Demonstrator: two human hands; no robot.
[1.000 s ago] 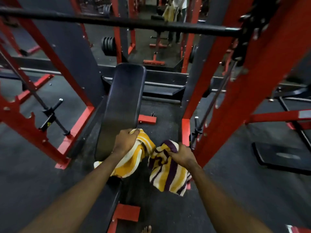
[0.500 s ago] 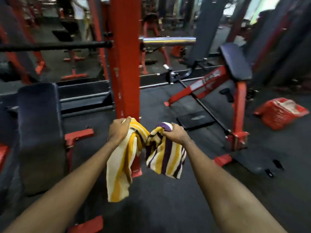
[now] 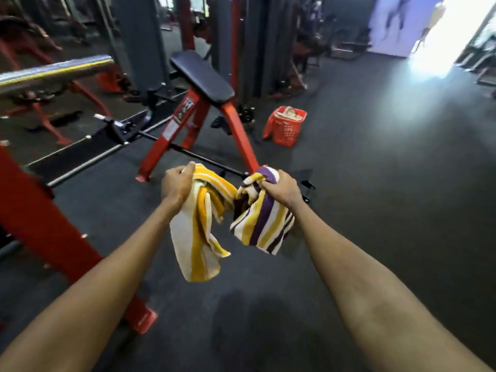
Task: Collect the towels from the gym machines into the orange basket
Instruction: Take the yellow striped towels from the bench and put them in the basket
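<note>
Yellow-and-white striped towel (image 3: 197, 232) hangs from the left hand (image 3: 177, 183), grip clamped on its bunched top, purple-yellow striped towel (image 3: 261, 224) likewise clamped in the right hand (image 3: 281, 187), both held over the dark floor (image 3: 375, 183), orange basket (image 3: 287, 126) well ahead beside the red bench frame (image 3: 193, 114).

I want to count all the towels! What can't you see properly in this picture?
- Orange basket, head view: pale cloth shows at its top, but it is too far and blurred to count towels.
- Yellow striped towel and purple striped towel: bunched in the left hand and right hand, so whether they are one or two is unclear.
- Background machines: dark and motion-blurred; any towels there cannot be made out.
</note>
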